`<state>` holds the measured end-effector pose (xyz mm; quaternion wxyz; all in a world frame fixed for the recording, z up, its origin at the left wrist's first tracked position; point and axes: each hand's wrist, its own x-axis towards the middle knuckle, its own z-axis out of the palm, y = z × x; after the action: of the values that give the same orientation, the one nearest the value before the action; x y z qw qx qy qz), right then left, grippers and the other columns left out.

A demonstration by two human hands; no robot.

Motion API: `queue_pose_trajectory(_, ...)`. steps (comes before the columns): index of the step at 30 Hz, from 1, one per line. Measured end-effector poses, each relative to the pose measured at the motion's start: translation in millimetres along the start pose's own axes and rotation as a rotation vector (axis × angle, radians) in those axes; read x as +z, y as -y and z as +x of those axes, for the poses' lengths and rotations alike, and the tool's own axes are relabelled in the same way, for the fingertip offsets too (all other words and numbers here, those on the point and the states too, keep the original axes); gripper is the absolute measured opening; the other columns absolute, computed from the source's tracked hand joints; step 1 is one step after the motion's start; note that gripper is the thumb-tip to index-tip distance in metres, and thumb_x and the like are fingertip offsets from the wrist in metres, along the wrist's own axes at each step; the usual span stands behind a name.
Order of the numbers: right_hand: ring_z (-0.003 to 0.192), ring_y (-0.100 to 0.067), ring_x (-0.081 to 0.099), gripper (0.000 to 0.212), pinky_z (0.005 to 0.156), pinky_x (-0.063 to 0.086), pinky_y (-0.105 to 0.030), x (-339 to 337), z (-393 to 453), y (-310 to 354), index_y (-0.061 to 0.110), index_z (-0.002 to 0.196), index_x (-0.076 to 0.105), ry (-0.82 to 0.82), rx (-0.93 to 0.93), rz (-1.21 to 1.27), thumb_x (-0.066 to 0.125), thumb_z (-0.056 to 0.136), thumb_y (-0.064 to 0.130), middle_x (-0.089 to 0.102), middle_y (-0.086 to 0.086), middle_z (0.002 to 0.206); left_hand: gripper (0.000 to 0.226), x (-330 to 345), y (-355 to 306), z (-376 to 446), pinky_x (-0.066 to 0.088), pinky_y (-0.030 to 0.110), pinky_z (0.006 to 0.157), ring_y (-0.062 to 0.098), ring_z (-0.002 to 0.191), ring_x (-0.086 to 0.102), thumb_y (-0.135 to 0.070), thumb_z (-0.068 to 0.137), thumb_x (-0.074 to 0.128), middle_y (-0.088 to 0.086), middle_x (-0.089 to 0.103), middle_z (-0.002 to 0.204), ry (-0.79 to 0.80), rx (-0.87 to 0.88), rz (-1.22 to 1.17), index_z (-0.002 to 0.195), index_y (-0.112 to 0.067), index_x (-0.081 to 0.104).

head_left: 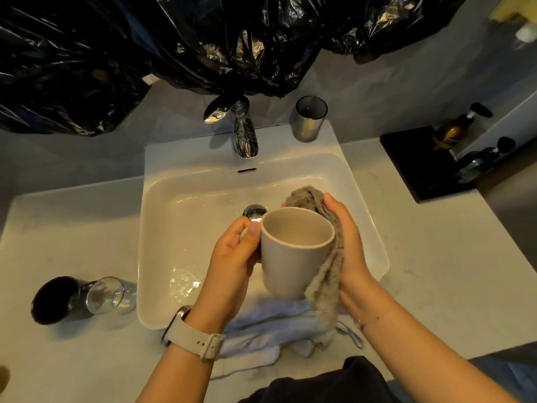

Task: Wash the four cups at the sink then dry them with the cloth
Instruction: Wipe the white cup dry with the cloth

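Observation:
Over the white sink (162, 257) my left hand (232, 257) grips a beige mug (293, 251) by its left side, mouth tilted toward me. My right hand (348, 245) holds a grey cloth (325, 274) against the mug's right side, and the cloth hangs down below my palm. A black cup (53, 299) and a clear glass (109, 295) lie on the counter left of the sink. A grey tumbler (309, 119) stands upright on the sink's back right corner.
A chrome faucet (242, 129) stands at the back of the sink, above the drain (254, 212). A white towel (261, 330) lies over the sink's front edge. A black tray (421, 161) with pump bottles (453, 132) sits at the right. Black plastic sheeting (145, 53) covers the wall.

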<state>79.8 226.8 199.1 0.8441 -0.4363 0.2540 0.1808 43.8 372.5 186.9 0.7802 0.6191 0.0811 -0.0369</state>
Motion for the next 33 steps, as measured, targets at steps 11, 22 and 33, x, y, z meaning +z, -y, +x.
queue_pose_trajectory(11,0.09,-0.021,0.069,0.039,0.09,0.054,-0.036,-6,-4,3,0.009,0.107,0.071,-0.186,-0.133,-0.065,0.054,0.091,0.042,0.073,-0.009,0.101,0.034,17,1,-6,0.027,0.016,0.047,0.004,0.05,0.028,-0.033,0.093,0.062,-0.011,0.033,0.055,-0.032,-0.107,-0.014,0.066,-0.018,0.046)
queue_pose_trajectory(22,0.084,-0.023,0.072,0.04,0.072,0.057,-0.027,-6,-4,26,0.006,0.098,0.074,0.211,-0.006,-0.23,0.048,0.096,0.035,0.075,-0.01,0.088,0.031,17,-10,-7,0.019,0.013,0.035,0.002,0.045,0.024,-0.034,0.084,0.052,-0.007,0.031,0.055,0.014,-0.246,-0.383,0.097,-0.017,0.075)
queue_pose_trajectory(33,0.127,-0.005,0.049,0.046,0.108,0.04,-0.028,-16,2,-14,0.017,0.134,0.052,-0.053,-0.871,-0.809,0.045,0.096,0.042,0.056,0.005,0.134,0.028,28,9,-3,0.025,0.017,0.038,0.004,0.043,0.021,-0.031,0.101,0.047,-0.009,0.023,0.051,-0.191,-0.203,-0.333,0.08,-0.012,0.05)
